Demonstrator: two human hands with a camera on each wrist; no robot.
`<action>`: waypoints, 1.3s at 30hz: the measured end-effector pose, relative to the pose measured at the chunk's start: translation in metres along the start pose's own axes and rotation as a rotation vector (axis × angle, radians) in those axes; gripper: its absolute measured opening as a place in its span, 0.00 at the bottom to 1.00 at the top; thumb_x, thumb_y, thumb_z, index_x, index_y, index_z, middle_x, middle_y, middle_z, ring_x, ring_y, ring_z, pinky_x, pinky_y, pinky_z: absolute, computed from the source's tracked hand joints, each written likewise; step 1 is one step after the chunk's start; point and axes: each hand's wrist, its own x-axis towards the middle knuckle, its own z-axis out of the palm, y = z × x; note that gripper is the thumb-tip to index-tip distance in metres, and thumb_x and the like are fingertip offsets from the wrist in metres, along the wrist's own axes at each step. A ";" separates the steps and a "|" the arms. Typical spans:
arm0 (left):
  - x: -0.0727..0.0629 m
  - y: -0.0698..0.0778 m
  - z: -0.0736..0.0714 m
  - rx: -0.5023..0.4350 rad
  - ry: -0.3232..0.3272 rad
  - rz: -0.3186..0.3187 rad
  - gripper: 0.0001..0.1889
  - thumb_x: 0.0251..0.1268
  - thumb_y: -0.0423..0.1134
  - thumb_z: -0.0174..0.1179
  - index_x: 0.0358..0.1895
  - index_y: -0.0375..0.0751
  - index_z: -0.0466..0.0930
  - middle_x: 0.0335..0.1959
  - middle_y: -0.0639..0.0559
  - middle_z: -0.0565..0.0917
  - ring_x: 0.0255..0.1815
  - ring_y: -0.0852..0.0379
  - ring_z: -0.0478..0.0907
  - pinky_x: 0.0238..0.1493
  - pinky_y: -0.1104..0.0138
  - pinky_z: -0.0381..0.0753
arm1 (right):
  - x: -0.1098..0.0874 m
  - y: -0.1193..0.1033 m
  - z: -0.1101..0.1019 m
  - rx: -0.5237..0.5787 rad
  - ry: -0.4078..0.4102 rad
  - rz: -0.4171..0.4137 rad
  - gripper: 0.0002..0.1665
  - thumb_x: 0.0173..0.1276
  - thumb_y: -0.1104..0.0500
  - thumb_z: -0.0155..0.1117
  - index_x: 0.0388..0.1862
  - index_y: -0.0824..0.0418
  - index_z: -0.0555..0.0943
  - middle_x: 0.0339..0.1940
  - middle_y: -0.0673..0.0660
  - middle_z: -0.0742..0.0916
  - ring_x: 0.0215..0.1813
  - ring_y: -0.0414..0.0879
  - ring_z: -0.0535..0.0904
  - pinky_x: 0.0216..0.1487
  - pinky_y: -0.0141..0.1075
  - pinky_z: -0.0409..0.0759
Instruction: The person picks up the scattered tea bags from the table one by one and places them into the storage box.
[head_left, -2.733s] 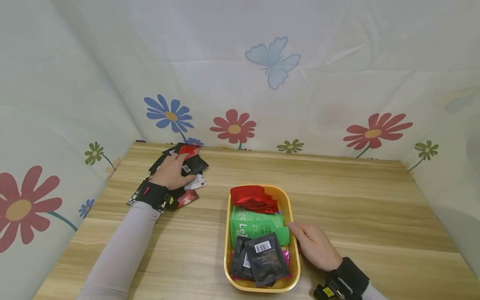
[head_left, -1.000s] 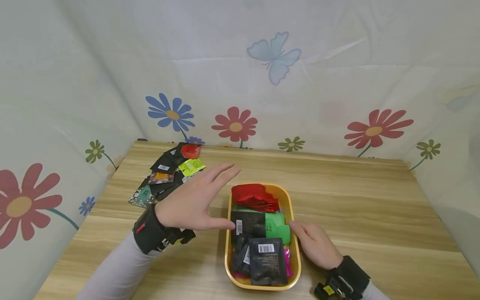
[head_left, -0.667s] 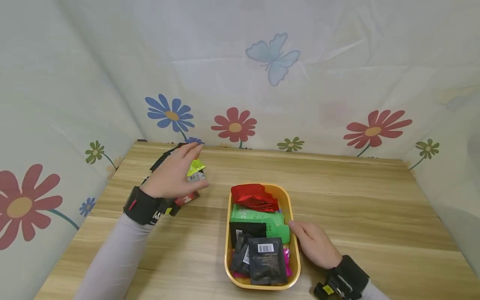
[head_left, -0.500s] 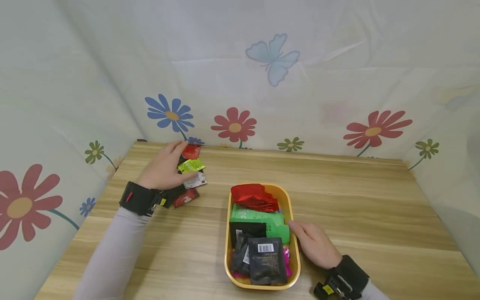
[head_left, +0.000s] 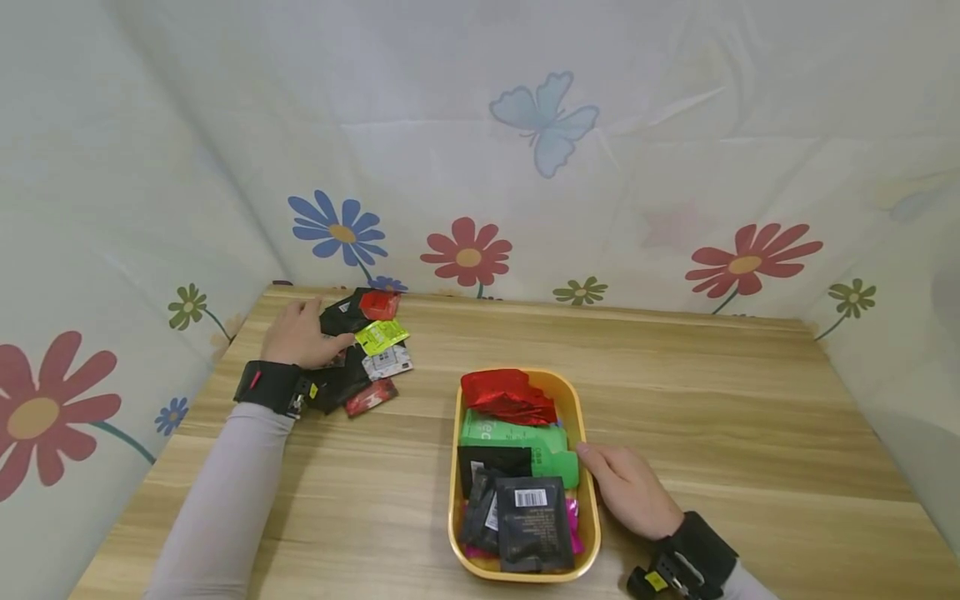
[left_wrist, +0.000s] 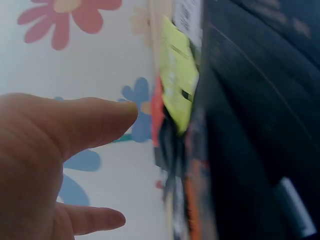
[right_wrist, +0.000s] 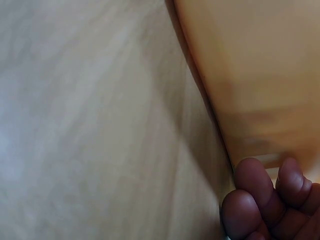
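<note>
My left hand lies over the left part of a heap of small sachets, its thumb near a yellow-green sachet. Around it are a red sachet, a white patterned sachet, a dark red sachet and black sachets. In the left wrist view the thumb and a finger stand apart with nothing between them. My right hand holds the right side of a yellow basket, thumb at the rim. Its curled fingertips press the outer wall in the right wrist view.
Inside the basket are a red foil packet, a green packet, several black sachets and something pink beneath them. A flower-printed curtain borders the wooden table at the back and sides.
A black sachet has gone from the heap into the basket, uncovering the yellow-green one. My left hand has come back from the basket and moved left across the heap. My right hand stays put.
</note>
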 end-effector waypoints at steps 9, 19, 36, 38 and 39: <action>0.007 -0.015 0.014 0.035 -0.050 -0.034 0.49 0.66 0.64 0.59 0.78 0.30 0.59 0.71 0.20 0.63 0.70 0.20 0.64 0.67 0.32 0.70 | 0.000 0.000 0.000 0.006 -0.002 0.002 0.28 0.87 0.43 0.40 0.54 0.51 0.88 0.44 0.43 0.91 0.51 0.39 0.86 0.57 0.37 0.83; 0.013 -0.021 0.022 0.054 0.000 -0.040 0.45 0.65 0.62 0.61 0.75 0.31 0.67 0.66 0.22 0.70 0.66 0.23 0.69 0.64 0.35 0.74 | -0.001 -0.001 0.000 0.001 -0.006 0.019 0.29 0.86 0.42 0.40 0.55 0.51 0.88 0.44 0.43 0.91 0.52 0.39 0.86 0.58 0.40 0.83; -0.013 -0.027 -0.031 0.039 0.012 -0.048 0.30 0.66 0.54 0.58 0.55 0.27 0.76 0.49 0.28 0.83 0.45 0.31 0.81 0.42 0.43 0.80 | -0.001 -0.001 0.000 -0.020 0.008 0.001 0.28 0.87 0.43 0.40 0.54 0.51 0.88 0.44 0.43 0.91 0.52 0.39 0.86 0.58 0.41 0.83; -0.015 -0.027 -0.035 0.029 0.036 -0.039 0.32 0.66 0.54 0.58 0.57 0.25 0.75 0.51 0.27 0.82 0.46 0.31 0.80 0.44 0.41 0.80 | -0.001 -0.001 0.000 -0.024 0.010 -0.002 0.28 0.87 0.44 0.41 0.53 0.50 0.88 0.44 0.43 0.91 0.52 0.40 0.86 0.58 0.41 0.83; -0.016 -0.025 -0.038 0.031 0.050 -0.032 0.32 0.66 0.54 0.59 0.58 0.25 0.75 0.51 0.26 0.82 0.47 0.31 0.80 0.44 0.41 0.80 | -0.001 -0.001 0.000 -0.027 0.012 -0.004 0.27 0.87 0.44 0.41 0.53 0.50 0.88 0.43 0.43 0.91 0.52 0.40 0.86 0.58 0.41 0.83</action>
